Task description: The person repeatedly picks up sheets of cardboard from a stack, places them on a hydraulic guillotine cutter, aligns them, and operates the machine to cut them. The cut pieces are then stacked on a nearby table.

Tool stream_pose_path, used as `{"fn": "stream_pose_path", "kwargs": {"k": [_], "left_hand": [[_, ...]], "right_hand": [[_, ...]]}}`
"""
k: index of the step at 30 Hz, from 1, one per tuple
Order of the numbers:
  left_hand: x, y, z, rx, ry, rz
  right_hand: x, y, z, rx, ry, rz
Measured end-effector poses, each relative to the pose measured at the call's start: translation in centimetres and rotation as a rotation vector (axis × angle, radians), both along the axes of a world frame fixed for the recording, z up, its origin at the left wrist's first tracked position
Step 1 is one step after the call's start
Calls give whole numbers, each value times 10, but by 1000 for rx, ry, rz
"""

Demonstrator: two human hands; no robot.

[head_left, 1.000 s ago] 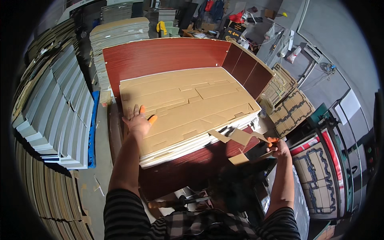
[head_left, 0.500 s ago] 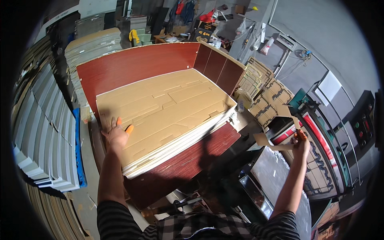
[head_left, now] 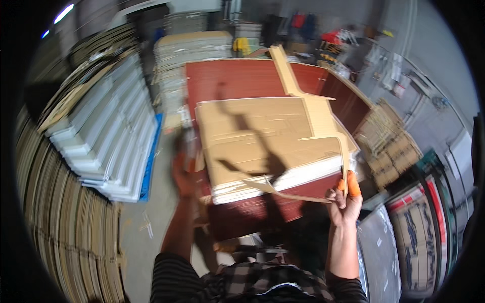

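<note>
My right hand point(head_left: 345, 199), with orange covers on its fingertips, grips a long, crooked cardboard offcut point(head_left: 319, 118). One arm of the offcut reaches up over the stack, and a thin strip of it sticks out to the left. My left hand point(head_left: 184, 177) is smeared by motion beside the left edge of the stack; its fingers cannot be made out. Between the hands lies the stack of flat cardboard sheets point(head_left: 242, 144), with white edges at the front and cut lines on top. Shadows of my hand and the offcut fall across it.
Red-brown panels point(head_left: 237, 81) wall the stack at the back and right. Piles of grey-white sheets point(head_left: 108, 136) and brown boards point(head_left: 70, 217) stand on the left. At right are a grey metal surface point(head_left: 380, 252), a machine point(head_left: 424, 222) and leaning cut cardboard point(head_left: 389, 141).
The view has swung left. My right hand has brought the offcut in from the far right to the front of the stack. My left hand has come off the top sheet.
</note>
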State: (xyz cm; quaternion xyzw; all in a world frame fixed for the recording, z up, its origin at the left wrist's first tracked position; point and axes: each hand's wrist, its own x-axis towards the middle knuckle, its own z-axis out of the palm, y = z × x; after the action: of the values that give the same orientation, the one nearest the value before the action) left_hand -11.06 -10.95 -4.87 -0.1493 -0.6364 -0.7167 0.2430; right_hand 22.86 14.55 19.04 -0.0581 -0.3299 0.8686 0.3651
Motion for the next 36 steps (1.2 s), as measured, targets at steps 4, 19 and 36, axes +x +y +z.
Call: {"fn": "stream_pose_path", "kwargs": {"k": [4, 19, 36], "left_hand": [[138, -35, -39, -469, 109, 156], [249, 35, -28, -431, 593, -999], [75, 176, 72, -806, 52, -508]], "right_hand": [[-58, -66, -23, -69, -86, 372], [146, -104, -164, 659, -1049, 199], [506, -203, -70, 331, -1539, -1458]]}}
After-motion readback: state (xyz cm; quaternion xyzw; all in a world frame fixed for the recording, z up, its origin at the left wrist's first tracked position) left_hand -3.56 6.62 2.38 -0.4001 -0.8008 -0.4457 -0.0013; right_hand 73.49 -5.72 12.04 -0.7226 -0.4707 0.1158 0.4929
